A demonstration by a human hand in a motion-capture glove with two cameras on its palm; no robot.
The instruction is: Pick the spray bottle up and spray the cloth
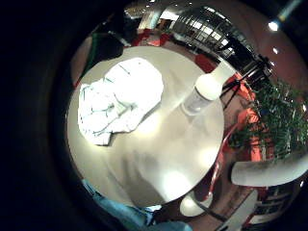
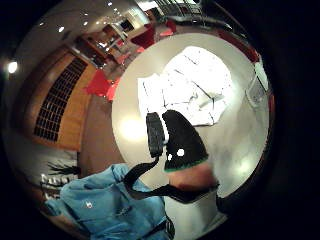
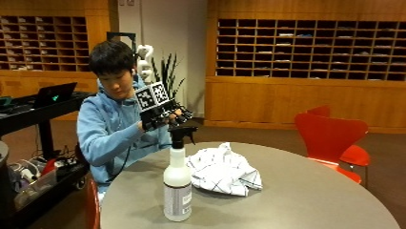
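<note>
The gloved right hand (image 3: 166, 116) is raised above the round table (image 3: 304, 200), fingers loosely spread and holding nothing. Below and in front of it the spray bottle (image 3: 177, 183) stands upright near the table edge, untouched, with the crumpled checked cloth (image 3: 223, 170) just beside it. Nothing is done yet: the grasp and the spraying both remain

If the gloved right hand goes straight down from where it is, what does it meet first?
Probably the spray bottle: the right hand hovers just above its black trigger head, palm toward the table. The cloth lies beside. Depth is uncertain.
</note>
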